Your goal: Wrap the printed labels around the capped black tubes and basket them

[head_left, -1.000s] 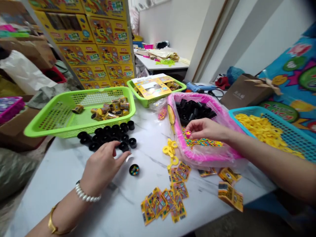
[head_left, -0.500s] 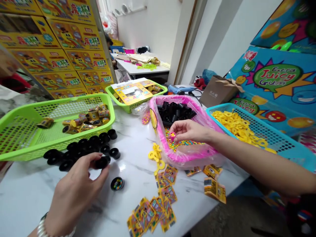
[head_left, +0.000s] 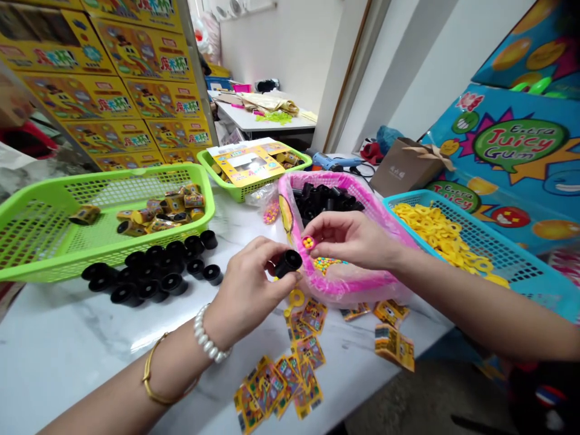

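My left hand (head_left: 254, 281) grips a black plastic cup (head_left: 289, 263), tilted with its open end toward the right. Just beyond it, my right hand (head_left: 351, 238) pinches a small pink cup (head_left: 309, 243) filled with yellow candy beads. Both hands are over the near-left rim of the pink basket (head_left: 335, 297), which is lined with clear plastic. Inside that basket lie colourful candy beads (head_left: 327, 264) and a heap of black cups (head_left: 324, 199). Several more black cups (head_left: 154, 266) stand grouped on the table at the left.
A green basket (head_left: 49, 257) at left holds wrapped cups (head_left: 170, 211). Yellow rings (head_left: 439, 235) fill a blue basket (head_left: 525, 254) at right. Printed labels (head_left: 276, 386) lie on the near table. Behind stands another green basket (head_left: 244, 190) with a yellow carton (head_left: 249, 166) on top.
My left hand has moved right and up from the black cup group, carrying a black cup to beside the pink cup. My right hand has shifted slightly, tilting the pink cup.
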Demonstrator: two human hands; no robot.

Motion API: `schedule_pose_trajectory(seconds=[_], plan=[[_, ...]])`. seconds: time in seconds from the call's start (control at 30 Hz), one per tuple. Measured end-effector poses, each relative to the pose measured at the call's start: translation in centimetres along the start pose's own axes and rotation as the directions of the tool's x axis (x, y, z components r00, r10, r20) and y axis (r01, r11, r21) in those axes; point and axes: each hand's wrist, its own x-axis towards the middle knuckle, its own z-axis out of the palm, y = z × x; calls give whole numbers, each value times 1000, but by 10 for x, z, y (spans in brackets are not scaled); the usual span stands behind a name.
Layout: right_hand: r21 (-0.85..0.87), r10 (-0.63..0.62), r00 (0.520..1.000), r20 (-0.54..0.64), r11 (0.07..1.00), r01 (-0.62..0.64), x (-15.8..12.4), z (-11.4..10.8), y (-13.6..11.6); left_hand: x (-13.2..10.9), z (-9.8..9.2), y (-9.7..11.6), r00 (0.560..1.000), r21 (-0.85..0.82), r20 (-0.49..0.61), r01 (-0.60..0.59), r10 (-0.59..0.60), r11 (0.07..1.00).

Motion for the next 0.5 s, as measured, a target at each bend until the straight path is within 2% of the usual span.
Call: schedule_pose_trajectory(seconds=[0.07,0.13,0.2,0.3,0.4,0.5], plan=[[-280,-184,981,58,940,193,-1,3,-6,-1,0,1,1000,-14,10,-20,20,1000],[-515,-366,915,172,758,400,-2,7,-9,-2,1,0,999,-17,16,-29,29,999],[-651,-476,832,286,541,533,-1,11,-12,-4,2,-2,999,-17,24,-28,28,999],[-726,-529,740,416,297,621,2,17,-15,-7,5,-4,1000,-29,18,-18,18,999],[-705,-533,659,531,153,693,5,19,-22,-10,6,-7,1000,-38,-11,-13,13,999],[-686,-556,578,597,20,728,5,17,-27,-13,4,-9,999,-37,-40,-14,12,999]])
